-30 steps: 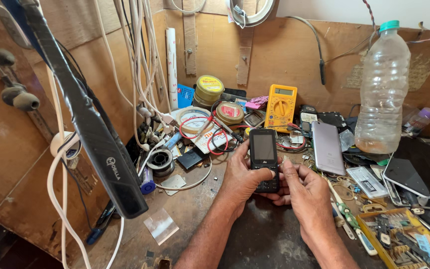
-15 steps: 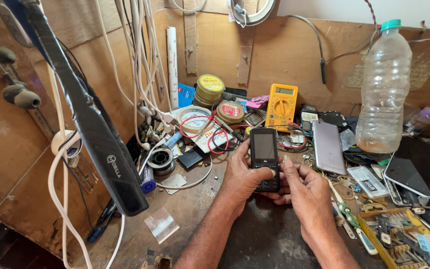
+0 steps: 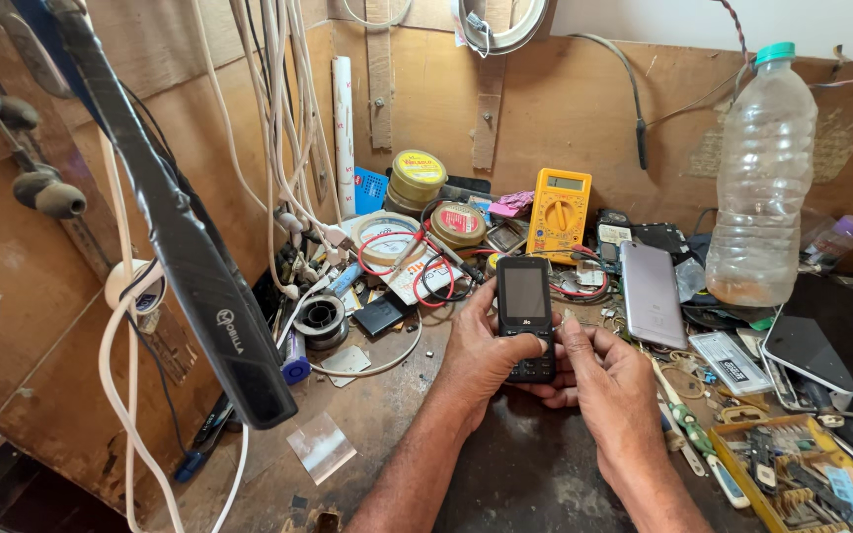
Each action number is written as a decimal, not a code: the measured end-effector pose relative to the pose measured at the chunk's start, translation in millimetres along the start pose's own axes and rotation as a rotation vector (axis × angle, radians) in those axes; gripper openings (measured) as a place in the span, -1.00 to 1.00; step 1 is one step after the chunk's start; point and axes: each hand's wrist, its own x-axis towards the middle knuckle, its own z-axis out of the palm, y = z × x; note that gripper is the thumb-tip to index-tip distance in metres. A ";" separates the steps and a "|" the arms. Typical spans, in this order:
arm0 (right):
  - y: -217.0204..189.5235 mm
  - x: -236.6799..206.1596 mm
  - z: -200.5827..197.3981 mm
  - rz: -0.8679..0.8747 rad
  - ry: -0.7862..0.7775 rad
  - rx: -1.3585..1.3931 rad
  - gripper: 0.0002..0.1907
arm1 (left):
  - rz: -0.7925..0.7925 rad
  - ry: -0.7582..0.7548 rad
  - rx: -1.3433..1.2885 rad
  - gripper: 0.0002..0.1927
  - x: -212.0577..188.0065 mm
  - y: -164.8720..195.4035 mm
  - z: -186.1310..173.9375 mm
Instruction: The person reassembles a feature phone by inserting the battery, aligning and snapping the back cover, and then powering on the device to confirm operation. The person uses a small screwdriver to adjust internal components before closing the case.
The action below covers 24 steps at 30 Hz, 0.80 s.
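A small black keypad phone [image 3: 525, 306] with a dark screen stands upright above the cluttered wooden bench, held in both hands. My left hand [image 3: 478, 353] wraps around its left side with the thumb lying across the keypad. My right hand [image 3: 599, 380] holds the lower right side, thumb up against the phone's edge. The lower part of the phone is hidden by my fingers.
A yellow multimeter [image 3: 559, 201] with red and black leads stands behind the phone. A silver smartphone [image 3: 652, 293] lies to the right, near a clear plastic bottle [image 3: 759, 178]. Tins, solder spool [image 3: 322, 318], white cables [image 3: 278, 118], a screwdriver [image 3: 685, 427] and a yellow parts tray [image 3: 802, 474] crowd the bench.
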 end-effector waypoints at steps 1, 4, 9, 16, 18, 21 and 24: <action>-0.1 -0.1 0.2 0.000 -0.001 0.004 -0.60 | 0.009 -0.003 0.006 -0.39 0.2 0.1 0.0; 0.2 -0.3 0.4 -0.007 -0.008 0.005 -0.60 | 0.010 -0.009 0.002 -0.37 0.1 0.3 0.0; 2.3 1.2 -0.1 -0.010 -0.008 0.005 -0.60 | 0.014 -0.015 -0.008 -0.37 0.8 -2.1 -1.2; 5.5 3.6 -1.0 -0.021 0.007 0.004 -0.61 | -0.030 0.025 -0.009 -0.39 7.6 -21.4 -7.3; 6.8 3.3 -0.9 -0.041 0.014 0.012 -0.62 | -0.011 0.044 -0.004 -0.37 12.7 -25.7 -9.9; 5.7 6.1 -0.9 -0.084 0.027 0.035 -0.62 | -0.063 0.066 0.004 -0.43 17.0 -23.8 -18.5; 5.0 3.9 -1.7 -0.082 0.044 0.007 -0.61 | -0.259 0.173 0.310 -0.52 13.9 -11.5 -32.4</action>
